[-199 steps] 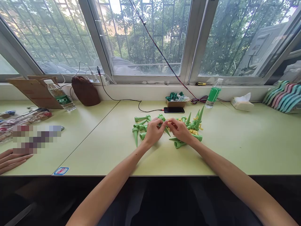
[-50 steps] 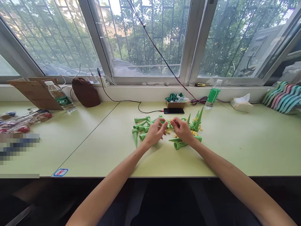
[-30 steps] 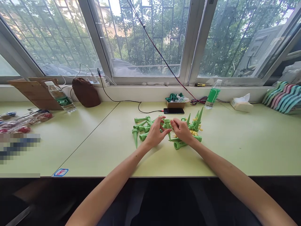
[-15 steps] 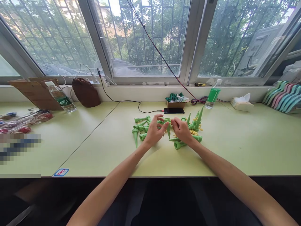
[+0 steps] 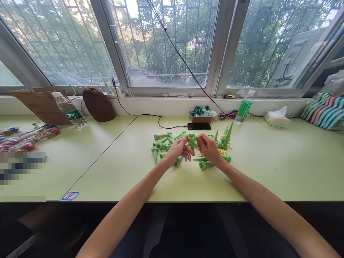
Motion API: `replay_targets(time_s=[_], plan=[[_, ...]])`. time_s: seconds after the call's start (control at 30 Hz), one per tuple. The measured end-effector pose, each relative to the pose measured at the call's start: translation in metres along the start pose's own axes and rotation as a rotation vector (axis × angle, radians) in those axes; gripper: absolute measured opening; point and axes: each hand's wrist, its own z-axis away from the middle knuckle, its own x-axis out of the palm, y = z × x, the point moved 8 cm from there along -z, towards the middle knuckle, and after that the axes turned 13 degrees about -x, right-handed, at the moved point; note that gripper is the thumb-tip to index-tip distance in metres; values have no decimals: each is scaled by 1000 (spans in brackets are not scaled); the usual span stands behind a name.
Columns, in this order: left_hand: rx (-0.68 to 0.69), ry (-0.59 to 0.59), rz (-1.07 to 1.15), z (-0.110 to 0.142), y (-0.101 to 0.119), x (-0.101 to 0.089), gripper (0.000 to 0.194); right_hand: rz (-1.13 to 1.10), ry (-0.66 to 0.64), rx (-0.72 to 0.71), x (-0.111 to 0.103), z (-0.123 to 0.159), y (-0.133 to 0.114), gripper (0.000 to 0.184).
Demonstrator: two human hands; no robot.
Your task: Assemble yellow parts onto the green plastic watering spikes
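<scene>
The green cone (image 5: 191,141) was between the person's two hands, above the middle of the scattered pieces, its ribbed round mouth facing up and its narrow end pointing down. The left hand (image 5: 177,149) seemed to hold it lightly at the side, one fingertip at the rim and the other fingers loosely curled lower down. The right hand (image 5: 208,147) had its fingers drawn together just beside the rim; whether they pinched some small part could not be told. The light side hold looked like the weak point: a push from the right might tip or turn the cone, and it could slip out narrow end first. Anything small in the right fingertips could be dropped and lost among the yellow pieces (image 5: 223,152) close by. Loose green cones (image 5: 154,154) lay to the left, and a sideways knock from either wrist might set one rolling. On the right, the upright green spikes (image 5: 228,134) stood near the right hand, where a careless elbow or sleeveless forearm could topple them. Beyond the pile, a black phone (image 5: 199,126) lay on the pale table (image 5: 113,172), well clear of the fingers.
</scene>
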Motion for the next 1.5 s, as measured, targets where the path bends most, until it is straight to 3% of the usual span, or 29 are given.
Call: replay_targets(time_s=[0.13, 0.43, 0.67, 1.03, 1.5], plan=[[0, -55, 1, 2, 1, 3, 56, -7, 4, 13, -1, 0, 1, 37], [19, -35, 8, 6, 6, 2, 50, -3, 6, 24, -1, 0, 2, 39], [115, -26, -37, 8, 13, 2, 50, 1, 12, 38, -1, 0, 4, 46], [380, 136, -342, 18, 26, 4, 48, 83, -9, 6, -5, -4, 1, 45], [488, 238, -460, 24, 29, 3, 60, 156, -42, -66, -3, -5, -5, 41]])
